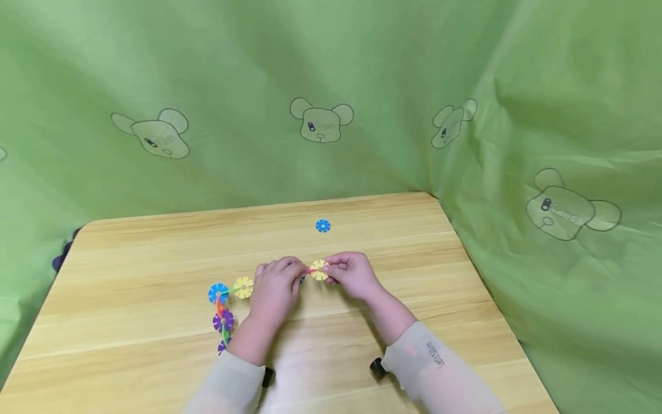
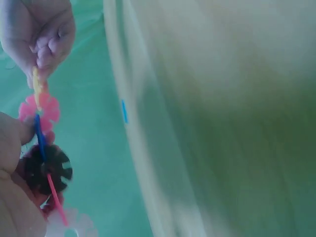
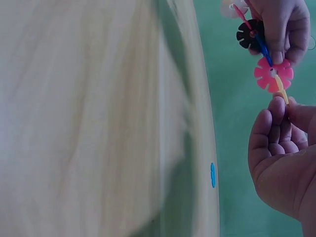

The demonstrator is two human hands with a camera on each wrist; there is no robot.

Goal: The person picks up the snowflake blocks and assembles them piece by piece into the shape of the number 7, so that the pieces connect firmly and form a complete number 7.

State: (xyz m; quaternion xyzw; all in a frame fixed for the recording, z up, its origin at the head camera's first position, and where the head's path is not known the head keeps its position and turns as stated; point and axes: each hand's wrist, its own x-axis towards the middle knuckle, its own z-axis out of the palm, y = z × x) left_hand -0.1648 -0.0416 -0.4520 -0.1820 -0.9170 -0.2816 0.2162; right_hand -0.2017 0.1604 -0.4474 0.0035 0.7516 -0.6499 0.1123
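A chain of notched plastic discs stretches between the two hands. The left hand (image 1: 274, 290) pinches a pink disc (image 3: 260, 74) at its edge between thumb and fingers. With thumb and fingertips the right hand (image 1: 357, 276) pinches a yellow disc (image 1: 319, 270), slotted edge-on into the pink one. Behind the pink disc follow a blue disc (image 2: 39, 133), a black disc (image 2: 61, 170), another pink disc (image 2: 55, 195) and a clear one (image 2: 81, 224). The chain runs on past the left hand through a yellow disc (image 1: 243, 287), a blue disc (image 1: 217, 292) and a purple disc (image 1: 223, 321). The left forearm hides part of it.
One loose blue disc (image 1: 323, 226) lies on the wooden table (image 1: 155, 270) beyond the hands, near the far edge. Green curtain (image 1: 238, 86) with bear-head outlines hangs behind the table and along its right side.
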